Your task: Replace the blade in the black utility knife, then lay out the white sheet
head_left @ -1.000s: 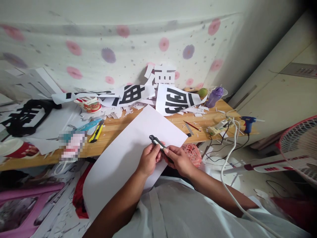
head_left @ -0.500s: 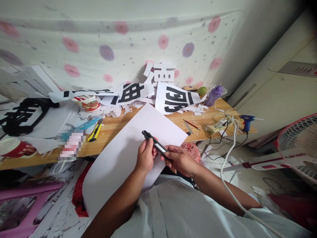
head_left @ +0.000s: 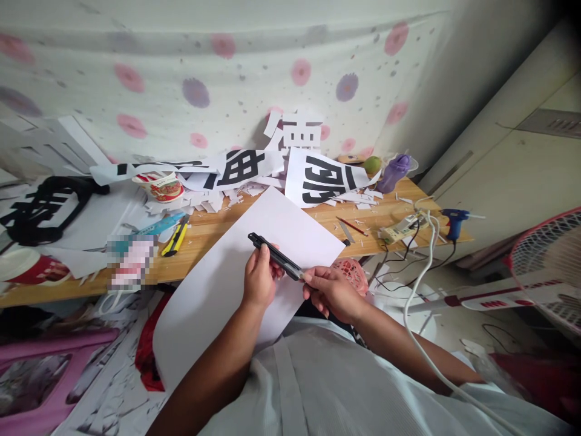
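A black utility knife (head_left: 279, 257) is held above a large white sheet (head_left: 222, 266), which leans from the table down over its front edge. My left hand (head_left: 261, 275) is closed around the knife's body, thumb on top. At the knife's lower right end, the thumb and forefinger of my right hand (head_left: 333, 290) pinch its tip; whatever small part lies between them is too small to make out. Behind the sheet lie papers printed with black characters (head_left: 320, 178), and a white cut-out character (head_left: 299, 133) stands by the wall.
On the wooden table (head_left: 209, 230) are a yellow cutter (head_left: 175, 236), a paper cup (head_left: 161, 186), paper scraps, a pencil and a purple bottle (head_left: 394, 173). A blue glue gun (head_left: 454, 223), cables and a racket (head_left: 549, 278) are at the right.
The knife and my left hand have moved slightly up and left. My right hand's fingers have shifted from the knife's body to its lower end.
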`<state>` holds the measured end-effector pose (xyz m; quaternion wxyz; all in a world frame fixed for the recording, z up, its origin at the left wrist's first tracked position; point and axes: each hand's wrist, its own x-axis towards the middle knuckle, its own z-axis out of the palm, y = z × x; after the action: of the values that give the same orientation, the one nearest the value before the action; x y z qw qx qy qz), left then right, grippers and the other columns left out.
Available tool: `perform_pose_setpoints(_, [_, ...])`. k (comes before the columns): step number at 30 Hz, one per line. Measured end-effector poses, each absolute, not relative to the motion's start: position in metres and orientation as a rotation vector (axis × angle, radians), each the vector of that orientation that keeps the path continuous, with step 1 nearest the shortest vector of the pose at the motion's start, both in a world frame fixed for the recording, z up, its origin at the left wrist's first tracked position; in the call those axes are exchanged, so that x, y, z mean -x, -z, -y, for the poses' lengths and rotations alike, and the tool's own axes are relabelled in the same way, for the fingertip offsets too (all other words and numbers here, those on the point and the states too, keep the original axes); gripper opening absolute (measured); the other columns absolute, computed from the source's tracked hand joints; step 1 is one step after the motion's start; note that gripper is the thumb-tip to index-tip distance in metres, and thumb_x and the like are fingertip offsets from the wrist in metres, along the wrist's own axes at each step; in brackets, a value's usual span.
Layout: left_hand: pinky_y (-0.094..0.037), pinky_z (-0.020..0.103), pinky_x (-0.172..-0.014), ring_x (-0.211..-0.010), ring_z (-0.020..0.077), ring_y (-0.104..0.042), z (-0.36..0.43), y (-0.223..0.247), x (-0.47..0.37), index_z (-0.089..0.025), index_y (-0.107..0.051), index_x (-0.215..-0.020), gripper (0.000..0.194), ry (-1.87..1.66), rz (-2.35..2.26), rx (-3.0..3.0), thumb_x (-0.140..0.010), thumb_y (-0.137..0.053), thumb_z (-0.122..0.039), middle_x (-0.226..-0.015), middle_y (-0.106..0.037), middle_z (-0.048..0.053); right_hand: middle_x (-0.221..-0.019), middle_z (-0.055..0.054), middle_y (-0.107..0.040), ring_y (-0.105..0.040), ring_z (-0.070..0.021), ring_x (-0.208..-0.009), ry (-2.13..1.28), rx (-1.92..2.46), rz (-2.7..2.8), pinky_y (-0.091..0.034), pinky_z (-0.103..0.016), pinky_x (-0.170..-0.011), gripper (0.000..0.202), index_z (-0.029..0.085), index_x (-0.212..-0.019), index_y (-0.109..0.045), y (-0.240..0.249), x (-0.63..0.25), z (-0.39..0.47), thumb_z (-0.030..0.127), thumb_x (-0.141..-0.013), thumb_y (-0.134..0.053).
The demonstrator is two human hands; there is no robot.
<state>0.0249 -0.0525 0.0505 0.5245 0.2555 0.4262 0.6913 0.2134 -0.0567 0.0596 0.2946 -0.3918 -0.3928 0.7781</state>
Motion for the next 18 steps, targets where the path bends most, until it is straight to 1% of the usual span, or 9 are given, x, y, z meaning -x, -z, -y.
perform_pose_setpoints(6, [-0.040, 0.024, -0.047, -0.051, 0.0112, -0.051, 0.048, -0.045, -0.024, -0.018, -0.072, -0.095, 0.052, -1.684, -1.012, -0.625, -0.089, -0.080, -0.069, -0.060, -0.052, -0.004, -0.062, 0.001, -0.069, -0.050, -0.0088, -0.036, -2.030, 1.122, 1.034, -0.029, -0.019, -0.029, 0.038, 0.020, -0.081, -0.063, -0.051, -0.219, 0.057, 0.051, -0.078, -0.084])
perform_pose_setpoints(11, [-0.040, 0.024, -0.046, -0.048, 0.0116, -0.051, 0.044, -0.044, -0.020, -0.017, -0.070, -0.095, 0.054, -1.712, -1.026, -0.579, -0.088, -0.080, -0.070, -0.060, -0.053, -0.004, -0.060, 0.003, -0.066, -0.050, -0.0093, -0.036, -1.967, 1.091, 1.037, -0.029, -0.019, -0.030, 0.034, 0.020, -0.081, -0.064, -0.049, -0.243, 0.051, 0.049, -0.083, -0.082])
perform_pose_setpoints(14, [-0.041, 0.025, -0.046, -0.049, 0.0122, -0.052, 0.045, -0.043, -0.017, -0.016, -0.071, -0.095, 0.053, -1.697, -1.032, -0.577, -0.088, -0.081, -0.068, -0.060, -0.055, -0.003, -0.062, 0.003, -0.065, -0.049, -0.0087, -0.037, -1.774, 1.068, 0.977, -0.031, -0.020, -0.032, 0.034, 0.020, -0.081, -0.063, -0.047, -0.273, 0.032, 0.049, -0.085, -0.081])
perform_pose_setpoints(18, [-0.043, 0.025, -0.048, -0.051, 0.0125, -0.052, 0.048, -0.041, -0.014, -0.015, -0.072, -0.097, 0.051, -1.658, -1.028, -0.597, -0.088, -0.083, -0.064, -0.061, -0.055, -0.002, -0.062, 0.003, -0.063, -0.051, -0.0098, -0.040, -1.427, 1.236, 0.915, -0.034, -0.021, -0.035, 0.035, 0.020, -0.084, -0.062, -0.034, -0.320, 0.002, 0.050, -0.081, -0.080])
